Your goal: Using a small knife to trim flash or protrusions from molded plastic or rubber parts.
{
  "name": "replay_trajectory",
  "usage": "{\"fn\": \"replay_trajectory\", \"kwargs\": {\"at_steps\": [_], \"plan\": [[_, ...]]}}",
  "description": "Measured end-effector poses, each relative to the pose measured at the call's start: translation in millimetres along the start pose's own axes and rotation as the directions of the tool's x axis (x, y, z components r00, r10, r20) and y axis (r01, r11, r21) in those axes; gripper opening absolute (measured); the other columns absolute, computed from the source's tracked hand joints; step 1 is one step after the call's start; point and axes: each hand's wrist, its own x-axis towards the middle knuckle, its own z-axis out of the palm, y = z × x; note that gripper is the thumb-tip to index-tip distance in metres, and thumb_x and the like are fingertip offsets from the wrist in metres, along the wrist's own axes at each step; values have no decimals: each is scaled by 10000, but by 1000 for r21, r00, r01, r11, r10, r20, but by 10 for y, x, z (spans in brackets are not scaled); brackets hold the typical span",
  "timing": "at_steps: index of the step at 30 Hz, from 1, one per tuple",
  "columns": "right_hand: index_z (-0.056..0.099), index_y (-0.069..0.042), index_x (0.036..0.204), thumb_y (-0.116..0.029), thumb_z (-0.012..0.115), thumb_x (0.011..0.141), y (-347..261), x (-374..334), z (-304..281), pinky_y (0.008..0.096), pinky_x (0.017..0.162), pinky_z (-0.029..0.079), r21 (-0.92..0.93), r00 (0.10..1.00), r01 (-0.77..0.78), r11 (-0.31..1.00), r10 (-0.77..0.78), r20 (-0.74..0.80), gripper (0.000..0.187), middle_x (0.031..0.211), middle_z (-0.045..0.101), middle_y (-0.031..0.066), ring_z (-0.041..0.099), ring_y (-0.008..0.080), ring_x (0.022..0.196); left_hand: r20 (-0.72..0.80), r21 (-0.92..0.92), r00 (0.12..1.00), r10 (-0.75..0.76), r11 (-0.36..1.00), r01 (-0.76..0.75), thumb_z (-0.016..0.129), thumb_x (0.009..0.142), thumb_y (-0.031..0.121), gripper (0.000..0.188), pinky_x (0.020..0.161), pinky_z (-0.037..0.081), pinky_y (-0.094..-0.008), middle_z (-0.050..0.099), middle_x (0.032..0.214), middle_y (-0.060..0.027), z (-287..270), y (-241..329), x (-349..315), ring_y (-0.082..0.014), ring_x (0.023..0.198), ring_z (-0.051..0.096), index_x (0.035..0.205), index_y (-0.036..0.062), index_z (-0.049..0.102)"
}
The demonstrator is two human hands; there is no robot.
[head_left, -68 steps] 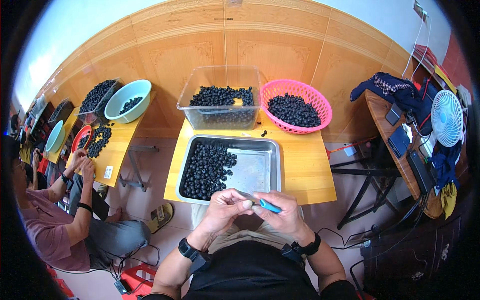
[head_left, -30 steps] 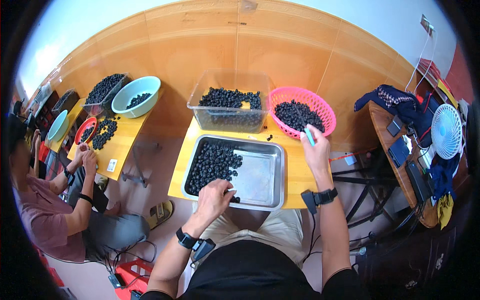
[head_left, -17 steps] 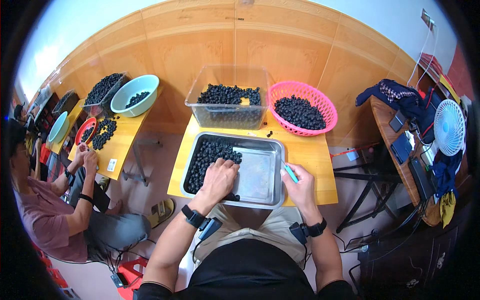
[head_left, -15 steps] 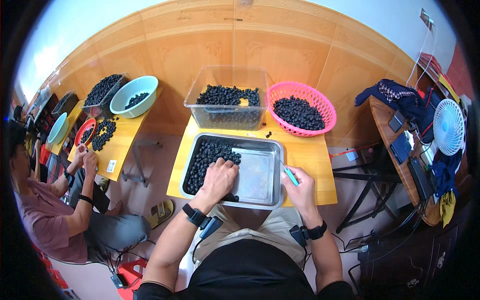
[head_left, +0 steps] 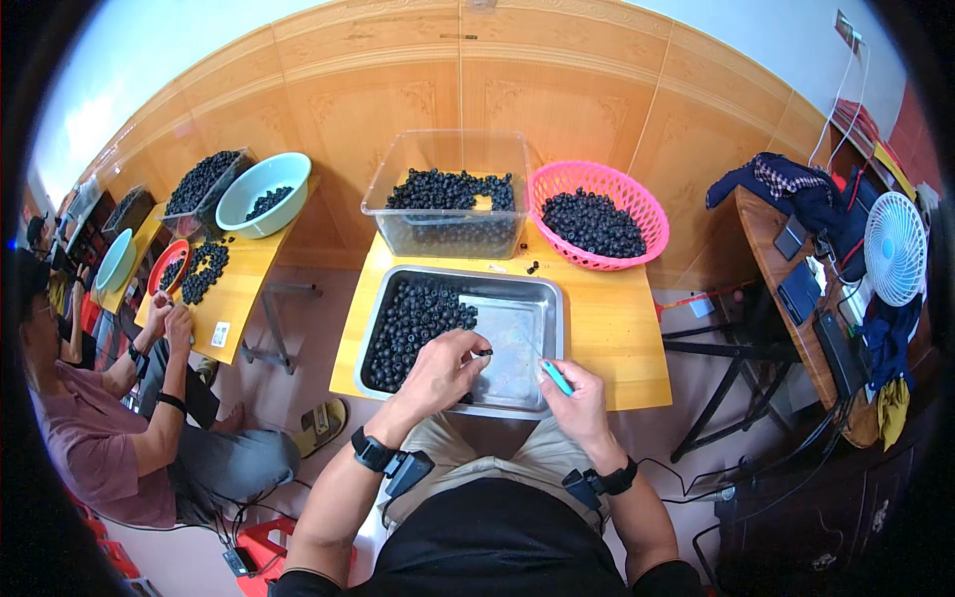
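Observation:
A metal tray lies on the yellow table before me, its left side heaped with small round black pieces that seem to have holes. Over the tray, my left hand pinches one small black piece between thumb and fingertips. My right hand is closed around the turquoise handle of a slim tool at the tray's right edge. Its thin metal tip points up and left over the bare tray bottom; the tip's exact shape is too fine to make out.
Behind the tray stand a clear plastic bin and a pink basket, both holding black pieces. At left, a co-worker sits at another table with a pale green basin. A fan stands on the brown table at right.
My left hand has lifted from the heap and moved right, now with one black piece in its fingertips. The right hand with the tool has shifted left and slightly down, toward it.

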Motion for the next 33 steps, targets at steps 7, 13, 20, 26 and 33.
{"fn": "replay_trajectory", "kwargs": {"at_steps": [7, 13, 20, 26, 33], "plan": [[710, 51, 1091, -107, 719, 920, -130, 18, 134, 259, 684, 495, 44, 995, 55, 998, -58, 84, 233, 888, 699, 98, 623, 106, 776, 229, -849, 944, -237, 426, 313, 669, 988, 141, 196, 806, 556, -250, 632, 967, 26, 229, -15, -176, -83, 894, 627, 1131, 7, 658], [710, 33, 1099, -100, 719, 916, -107, 16, 208, 271, 675, 496, 39, 987, 119, 992, -123, 107, 227, 888, 703, 130, 641, 132, 763, 258, -954, 943, -211, 99, 283, 648, 984, 100, 134, 848, 614, -310, 663, 1015, -42, 273, -12, -259, -124, 894, 664, 1102, 36, 651], [709, 38, 1091, -111, 719, 921, -190, -4, 228, 275, 648, 497, 20, 982, 144, 989, -145, 121, 226, 856, 701, 119, 643, 131, 743, 232, -972, 940, -249, -76, 220, 666, 970, 84, 127, 856, 619, -316, 695, 943, -55, 317, -79, -329, -133, 876, 689, 1081, 23, 651], [710, 33, 1090, -155, 716, 941, -221, -63, 274, 273, 646, 504, 23, 987, 64, 998, -67, 145, 240, 848, 701, 120, 645, 119, 746, 153, -982, 949, -276, -153, 113, 676, 967, 104, 116, 827, 622, -309, 694, 956, -61, 415, -49, -374, -137, 860, 686, 1069, 50, 666], [702, 44, 1120, -190, 704, 966, -231, -91, 345, 251, 664, 487, 51, 983, 55, 997, -63, 171, 280, 860, 700, 84, 597, 73, 773, 149, -980, 925, -348, -177, 92, 678, 967, 118, 96, 819, 624, -300, 697, 965, -55, 430, -4, -415, -125, 852, 687, 1046, 64, 667]]}}
